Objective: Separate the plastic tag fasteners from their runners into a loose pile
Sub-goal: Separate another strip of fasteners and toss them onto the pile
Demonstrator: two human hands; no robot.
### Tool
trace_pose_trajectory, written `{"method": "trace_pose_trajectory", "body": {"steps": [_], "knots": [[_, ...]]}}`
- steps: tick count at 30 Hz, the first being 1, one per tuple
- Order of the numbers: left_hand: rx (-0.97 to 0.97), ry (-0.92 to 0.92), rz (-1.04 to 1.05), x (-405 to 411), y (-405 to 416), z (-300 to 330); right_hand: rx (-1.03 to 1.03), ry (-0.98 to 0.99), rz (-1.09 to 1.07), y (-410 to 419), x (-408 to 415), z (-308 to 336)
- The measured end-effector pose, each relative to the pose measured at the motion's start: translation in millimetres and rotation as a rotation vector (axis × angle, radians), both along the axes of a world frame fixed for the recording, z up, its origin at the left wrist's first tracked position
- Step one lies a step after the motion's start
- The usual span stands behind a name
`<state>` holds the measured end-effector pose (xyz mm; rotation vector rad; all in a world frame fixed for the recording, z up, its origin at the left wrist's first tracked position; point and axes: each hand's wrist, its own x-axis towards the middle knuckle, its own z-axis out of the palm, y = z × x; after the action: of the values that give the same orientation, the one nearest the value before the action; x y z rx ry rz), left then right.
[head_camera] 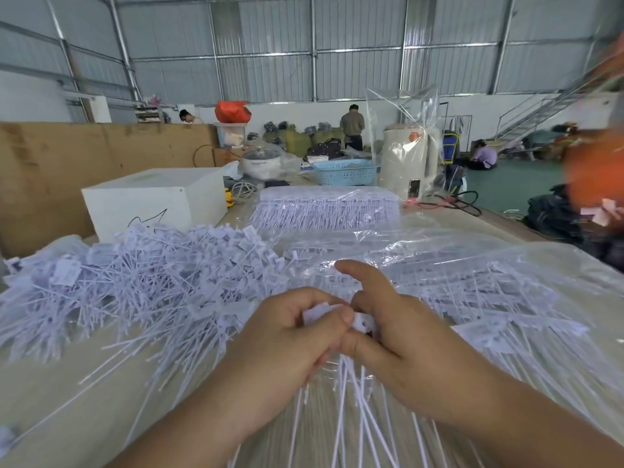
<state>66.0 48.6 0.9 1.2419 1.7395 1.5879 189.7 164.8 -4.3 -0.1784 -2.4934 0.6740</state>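
1. Hands meet at the middle of the view: the left hand (297,336) curls its fingers and thumb round the flat white heads of a strip of tag fasteners (351,393), and the right hand (398,336) pinches the same strip from the other side, its forefinger raised and slightly bent.
2. Both grips are closed on that strip; its thin, stiff white tails fan downward from between the hands like bristles.
3. A loose pile (135,278) of separated fasteners lies to the left on the bench (50,400), a tangled heap of small rectangular tabs and hair-thin stalks, pale white with a lilac cast.
4. Crinkled clear plastic bags (472,271), glossy and wrinkled, cover more unseparated strips to the right of the hands.
5. Farther back lies a wrapped bundle (327,207) of fasteners on their runners, lined up in neat comb-like rows.
6. A plain white box (155,201) with square edges stands behind the pile.
7. Beyond it are a perforated blue plastic basket (344,172), a cream cylindrical appliance (405,160) under a clear bag, and a tall brown cardboard sheet (84,153).
8. The bench surface is smooth and pale beige.
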Motion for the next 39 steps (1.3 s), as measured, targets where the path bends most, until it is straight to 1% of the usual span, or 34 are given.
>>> {"method": "trace_pose_trajectory", "body": {"steps": [2,4,6,8,12,14,17,19,22,25,26,27,29,30,31,32,33,35,36,37,39], "knots": [[-0.011,0.089,0.023,-1.2,0.9,0.2,0.005,-0.052,-0.014,1.2,-1.1,-0.5],[0.009,0.106,0.06,-2.5,0.0,2.9,-0.024,-0.106,0.004,5.4,0.2,2.7],[0.038,0.111,0.089,-5.4,-1.2,5.9,-0.101,-0.132,0.056,10.3,4.6,7.3],[0.016,0.114,0.086,-7.9,-3.1,7.8,-0.161,-0.15,0.079,13.1,8.8,8.6],[-0.027,0.057,0.038,-5.3,-4.5,8.1,-0.102,-0.12,0.045,13.1,9.2,7.1],[-0.03,0.063,0.022,-2.6,-4.6,6.6,-0.096,-0.102,0.049,12.4,8.4,7.7],[-0.006,0.024,0.037,0.9,-2.1,4.5,-0.092,-0.078,0.053,10.8,7.8,9.2],[0.025,-0.003,0.068,3.3,0.3,4.4,-0.059,-0.025,0.013,8.0,6.6,9.6],[0.104,-0.065,0.083,7.1,2.2,9.1,-0.006,0.128,-0.081,-1.4,4.1,10.9],[0.171,-0.187,0.108,10.6,2.8,11.3,0.026,0.245,-0.129,-14.5,-0.2,8.5],[0.184,-0.232,0.112,11.1,2.2,11.5,0.003,0.286,-0.134,-17.8,-1.3,7.8],[0.199,-0.297,0.109,10.4,1.8,11.8,-0.065,0.342,-0.147,-19.0,-1.6,9.6],[0.217,-0.447,0.112,3.0,0.0,13.2,-0.258,0.499,-0.206,-13.5,1.1,19.6],[0.215,-0.486,0.128,-2.4,-1.7,14.3,-0.312,0.566,-0.223,-8.3,4.7,26.0],[0.204,-0.473,0.15,-7.7,-2.5,14.7,-0.332,0.591,-0.214,-2.4,9.0,30.7],[0.188,-0.419,0.167,-10.4,-2.8,14.5,-0.333,0.554,-0.181,1.1,12.4,31.7],[0.174,-0.341,0.17,-10.2,-2.0,13.7,-0.332,0.459,-0.118,2.7,13.8,29.1],[0.162,-0.21,0.123,-2.1,-0.3,12.4,-0.304,0.182,0.018,0.6,9.7,16.9],[0.158,-0.169,0.096,2.4,-0.2,11.4,-0.248,0.083,0.063,-0.7,6.3,11.1],[0.152,-0.137,0.081,5.3,-0.3,10.6,-0.182,0.033,0.083,-1.1,3.0,6.9],[0.135,-0.094,0.062,5.3,-1.7,9.6,-0.129,0.037,0.078,0.0,-0.6,4.8]]}}
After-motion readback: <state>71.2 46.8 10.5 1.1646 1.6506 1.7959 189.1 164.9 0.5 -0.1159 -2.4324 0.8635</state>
